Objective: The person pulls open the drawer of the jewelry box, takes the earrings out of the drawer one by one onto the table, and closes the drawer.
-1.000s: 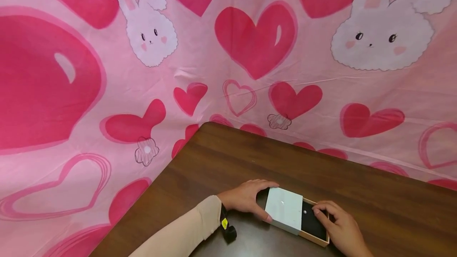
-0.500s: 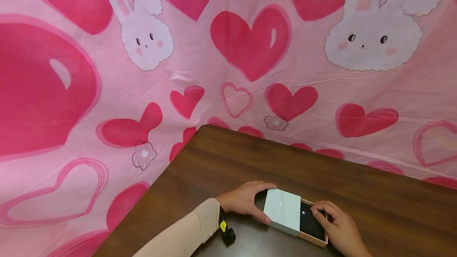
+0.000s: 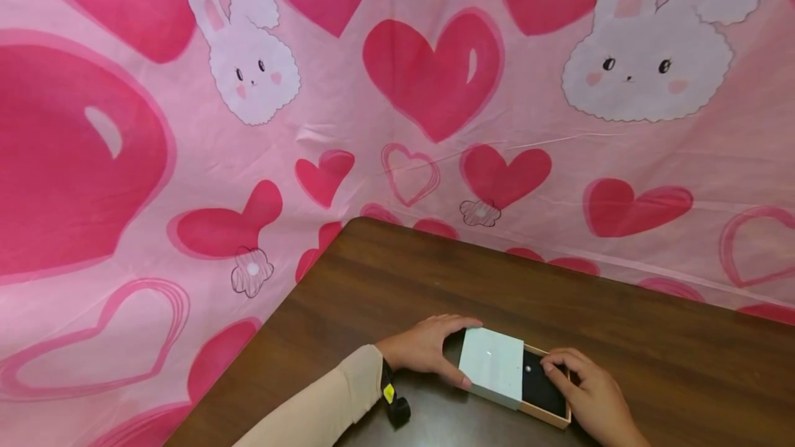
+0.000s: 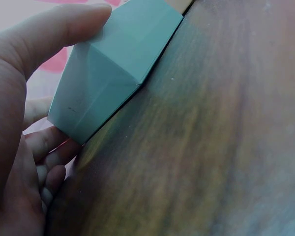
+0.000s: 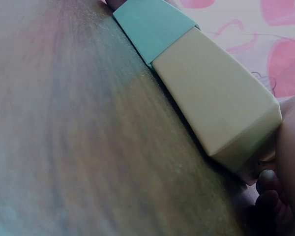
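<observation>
A pale mint box sleeve (image 3: 492,364) lies on the brown table, and a tan drawer tray (image 3: 545,415) sticks out of its right end. Inside the tray is a black pouch (image 3: 539,386) with a small round silvery stud. My left hand (image 3: 425,347) grips the sleeve's left end, thumb on the near side and fingers at the far side; the left wrist view shows the thumb along the sleeve (image 4: 132,39). My right hand (image 3: 593,392) reaches over the tray's right end, thumb and forefinger pinching at the pouch. Its other fingers curl by the tray's end (image 5: 250,147).
The dark wood table (image 3: 397,274) has a corner at the back left. Behind it hangs a pink cloth (image 3: 348,88) printed with hearts and rabbits. A black wrist strap with a small camera (image 3: 397,405) sits on my left wrist beside the beige sleeve (image 3: 323,399).
The head view has shifted slightly, moving the whole scene a little leftward. Both hands, the box and the pouch keep the same positions relative to each other.
</observation>
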Tool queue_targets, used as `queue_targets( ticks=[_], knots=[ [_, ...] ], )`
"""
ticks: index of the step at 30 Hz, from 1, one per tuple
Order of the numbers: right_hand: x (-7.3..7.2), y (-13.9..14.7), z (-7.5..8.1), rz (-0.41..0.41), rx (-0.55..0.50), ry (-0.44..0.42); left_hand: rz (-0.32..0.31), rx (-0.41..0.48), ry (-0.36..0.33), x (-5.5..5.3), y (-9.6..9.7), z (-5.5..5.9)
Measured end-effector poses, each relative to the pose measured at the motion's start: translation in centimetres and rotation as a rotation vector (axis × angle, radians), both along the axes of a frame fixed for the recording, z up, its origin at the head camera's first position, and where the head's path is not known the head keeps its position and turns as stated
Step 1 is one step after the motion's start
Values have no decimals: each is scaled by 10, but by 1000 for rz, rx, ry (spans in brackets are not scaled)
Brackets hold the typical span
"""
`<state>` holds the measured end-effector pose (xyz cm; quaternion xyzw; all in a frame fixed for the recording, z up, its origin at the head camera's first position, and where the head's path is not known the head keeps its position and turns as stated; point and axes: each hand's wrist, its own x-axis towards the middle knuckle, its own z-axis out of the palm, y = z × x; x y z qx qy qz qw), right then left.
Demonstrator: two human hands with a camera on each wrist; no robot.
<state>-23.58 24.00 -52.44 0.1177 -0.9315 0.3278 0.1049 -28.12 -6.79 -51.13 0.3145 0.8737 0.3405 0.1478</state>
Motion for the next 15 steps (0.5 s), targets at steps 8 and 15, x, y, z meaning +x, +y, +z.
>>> queue_targets(
  ticks=[8,15],
  knots=[
    [0,-1,2,-6,13,-39,14,1,-4,1,0,-1],
    [1,0,2,6,-16,-37,-14,15,25,1,0,1]
  ],
)
